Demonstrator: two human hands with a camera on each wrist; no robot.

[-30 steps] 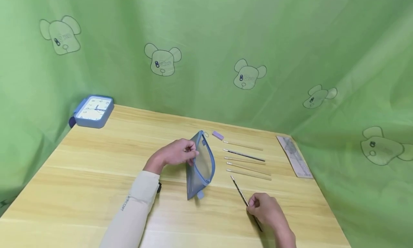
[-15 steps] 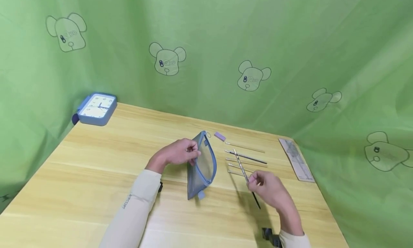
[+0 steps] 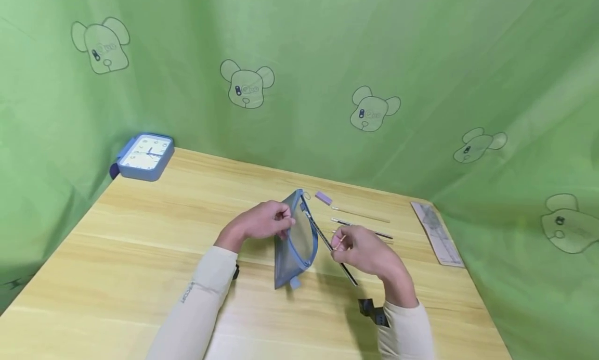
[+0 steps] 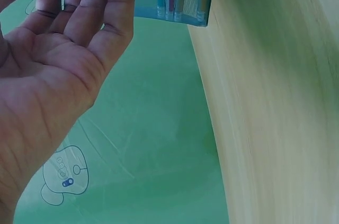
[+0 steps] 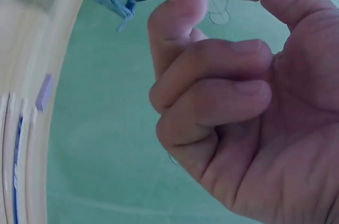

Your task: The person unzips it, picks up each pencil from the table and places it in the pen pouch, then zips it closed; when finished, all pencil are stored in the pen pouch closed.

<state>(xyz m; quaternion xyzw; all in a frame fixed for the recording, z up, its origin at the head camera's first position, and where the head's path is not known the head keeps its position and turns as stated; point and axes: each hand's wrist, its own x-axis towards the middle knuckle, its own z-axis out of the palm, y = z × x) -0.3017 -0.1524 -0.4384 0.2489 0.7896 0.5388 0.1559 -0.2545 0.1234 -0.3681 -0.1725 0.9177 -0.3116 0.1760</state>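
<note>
My left hand [image 3: 262,222] grips the near rim of a blue mesh zip pencil pouch [image 3: 284,269], which stands tilted with its zipped mouth wide apart toward the right. Several pencils show through the mesh [image 4: 183,1] in the left wrist view. Between thumb and forefinger my right hand [image 3: 367,252] pinches a dark patterned pencil [image 3: 349,275]. It slants up to the left, its pale end at the pouch's mouth and its other end above the table. The right wrist view has that far end overlapping the pouch's zip edge [image 5: 124,9]; the other right fingers are curled.
Behind the right hand lie several loose pencils, among them a plain wooden one [image 3: 361,214] and a dark one [image 3: 382,235]. A purple eraser [image 3: 323,197] rests beyond the pouch. A flat pale packet [image 3: 437,235] lies by the right edge; a blue clock [image 3: 146,153] stands back left.
My right hand has lifted the dark pencil off the table and carried it up and left to the pouch's mouth. The left hand keeps its grip on the pouch.
</note>
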